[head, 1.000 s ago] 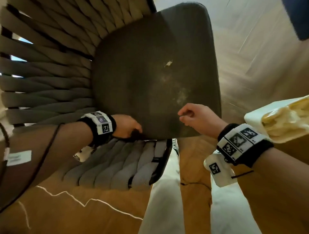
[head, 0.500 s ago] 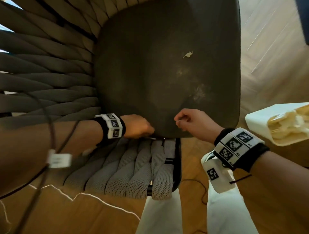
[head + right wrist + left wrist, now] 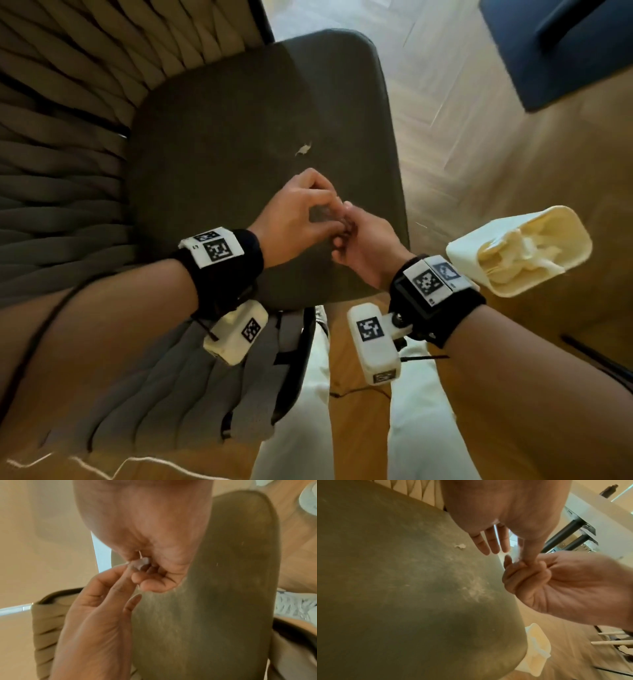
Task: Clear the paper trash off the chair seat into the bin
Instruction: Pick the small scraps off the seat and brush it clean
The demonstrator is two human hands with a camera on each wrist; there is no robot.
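Observation:
My two hands meet just above the front right part of the dark grey chair seat (image 3: 222, 171). My right hand (image 3: 346, 233) is curled, and a small white paper bit (image 3: 141, 562) sits in its fingers. My left hand (image 3: 334, 216) reaches in from the left. Its index fingertip (image 3: 127, 567) touches that bit, its thumb stands apart, and the other fingers (image 3: 488, 543) are straight. One loose paper scrap (image 3: 303, 149) (image 3: 459, 546) lies on the seat beyond the hands. The cream bin (image 3: 472, 263) holds crumpled paper and stands on the floor to the right of the chair.
The chair's woven backrest and arm (image 3: 51, 171) wrap the left and near sides. My legs in white trousers (image 3: 294, 428) stand at the seat's front. A dark blue object (image 3: 565, 51) sits on the wooden floor at the far right. A thin cable (image 3: 359, 390) lies on the floor.
Both hands have left the seat's front edge and come together above the seat. The left hand no longer grips the seat edge. The head view has shifted right, so the bin shows in full.

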